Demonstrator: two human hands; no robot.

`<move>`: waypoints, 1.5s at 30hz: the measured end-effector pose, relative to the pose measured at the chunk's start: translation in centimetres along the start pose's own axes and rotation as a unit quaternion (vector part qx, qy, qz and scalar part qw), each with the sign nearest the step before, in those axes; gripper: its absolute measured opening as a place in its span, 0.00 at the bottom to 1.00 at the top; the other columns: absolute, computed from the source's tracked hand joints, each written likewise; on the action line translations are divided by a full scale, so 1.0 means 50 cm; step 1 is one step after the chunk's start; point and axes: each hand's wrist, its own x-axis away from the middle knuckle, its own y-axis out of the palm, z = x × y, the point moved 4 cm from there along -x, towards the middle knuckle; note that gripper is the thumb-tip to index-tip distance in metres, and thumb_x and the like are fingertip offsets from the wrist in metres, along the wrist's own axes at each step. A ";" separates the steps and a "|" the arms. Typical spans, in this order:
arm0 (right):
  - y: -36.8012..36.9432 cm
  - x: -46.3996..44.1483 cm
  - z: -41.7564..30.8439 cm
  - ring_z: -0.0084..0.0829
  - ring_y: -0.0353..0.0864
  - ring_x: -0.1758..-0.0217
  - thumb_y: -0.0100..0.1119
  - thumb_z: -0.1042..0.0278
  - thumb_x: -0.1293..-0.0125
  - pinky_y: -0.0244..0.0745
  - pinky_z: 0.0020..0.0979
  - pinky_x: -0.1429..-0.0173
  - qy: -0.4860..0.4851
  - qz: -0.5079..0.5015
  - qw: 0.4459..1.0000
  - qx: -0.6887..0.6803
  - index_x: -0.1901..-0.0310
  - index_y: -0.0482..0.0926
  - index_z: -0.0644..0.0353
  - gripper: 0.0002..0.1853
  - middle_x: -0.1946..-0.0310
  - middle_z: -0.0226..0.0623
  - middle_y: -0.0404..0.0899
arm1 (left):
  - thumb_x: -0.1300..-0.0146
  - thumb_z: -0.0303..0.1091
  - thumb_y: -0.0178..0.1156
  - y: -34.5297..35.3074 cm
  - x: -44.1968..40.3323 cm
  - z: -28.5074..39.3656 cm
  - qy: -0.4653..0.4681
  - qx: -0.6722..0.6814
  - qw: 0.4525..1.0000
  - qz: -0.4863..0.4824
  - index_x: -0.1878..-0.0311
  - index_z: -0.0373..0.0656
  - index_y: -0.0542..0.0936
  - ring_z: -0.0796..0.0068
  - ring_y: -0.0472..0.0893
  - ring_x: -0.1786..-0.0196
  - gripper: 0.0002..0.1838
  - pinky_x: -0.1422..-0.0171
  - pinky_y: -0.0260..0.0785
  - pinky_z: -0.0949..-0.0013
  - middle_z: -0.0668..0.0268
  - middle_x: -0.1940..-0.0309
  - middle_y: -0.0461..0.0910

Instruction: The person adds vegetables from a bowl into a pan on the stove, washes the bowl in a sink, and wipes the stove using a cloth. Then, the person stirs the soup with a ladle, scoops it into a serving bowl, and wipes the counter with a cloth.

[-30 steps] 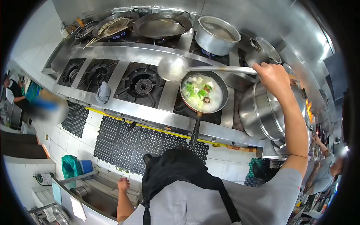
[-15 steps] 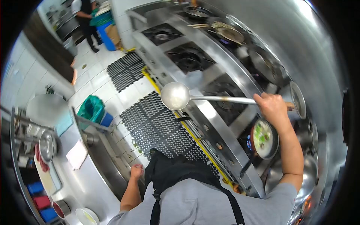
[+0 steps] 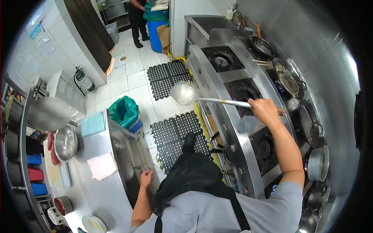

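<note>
Over the floor (image 3: 134, 79), out past the front of the stove (image 3: 235, 75), we are recording one ladle (image 3: 183, 95), metal, its cup hanging free and touching nothing that we are able to see. The inside is showing pale metal; whether liquid is lying in it, we cannot tell.

On the handle (image 3: 229, 102): our right hand (image 3: 266, 111), its grip clamping near the wooden end, which is jutting out past the fingers.

Beneath that hand: one grey cloth (image 3: 246, 124), lying on the stove beside a burner (image 3: 265, 149).

Beside the table (image 3: 87, 190): our left hand (image 3: 147, 178), hanging low, fingers curling. We are seeing nothing in this grip; whether fingertips are meeting palm, we cannot tell.

On the table: pink cloth (image 3: 102, 166), blue cloth (image 3: 93, 124), metal bowl (image 3: 66, 143), meat (image 3: 51, 149) lying on a board (image 3: 54, 173), small pot (image 3: 68, 204), white bowl (image 3: 103, 227). Off its far end, a lined bin (image 3: 130, 106) is standing.

Along the stove's back: pan (image 3: 263, 47), wok (image 3: 307, 118), pot (image 3: 314, 165).

Beyond: a co-worker (image 3: 136, 21), standing beside a blue bin (image 3: 156, 37).

State of work, as we are judging it: taking up the ladle is counting as done, the hold looking firm. No vessel is showing under the cup, so we are listing any use on food as not under way. How much is remaining, the view is not telling.
</note>
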 end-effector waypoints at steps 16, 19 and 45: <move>0.091 -0.685 0.473 0.51 0.82 0.56 0.69 0.62 0.44 0.75 0.48 0.52 0.202 0.074 0.957 -0.193 0.58 0.78 0.64 0.17 0.64 0.53 0.82 | 0.33 0.32 0.57 0.063 -0.133 0.226 -0.150 0.135 0.966 0.160 0.63 0.45 0.70 0.75 0.70 0.82 0.05 0.82 0.61 0.71 0.70 0.82 0.69; 0.089 -0.695 0.360 0.53 0.81 0.53 0.64 0.61 0.42 0.75 0.49 0.49 0.251 0.080 0.947 -0.184 0.57 0.78 0.61 0.15 0.60 0.52 0.82 | 0.33 0.31 0.57 0.087 -0.188 0.268 -0.113 0.089 0.979 0.146 0.62 0.44 0.70 0.75 0.70 0.82 0.05 0.81 0.61 0.71 0.69 0.81 0.70; 0.132 0.304 -0.385 0.21 0.70 0.85 0.57 0.76 0.35 0.69 0.25 0.81 0.355 0.067 0.413 -0.836 0.55 0.69 0.61 0.10 0.82 0.30 0.70 | 0.36 0.33 0.60 0.373 -0.179 0.279 -0.015 -0.407 0.791 -0.457 0.59 0.37 0.76 0.75 0.80 0.73 0.08 0.72 0.71 0.72 0.64 0.70 0.80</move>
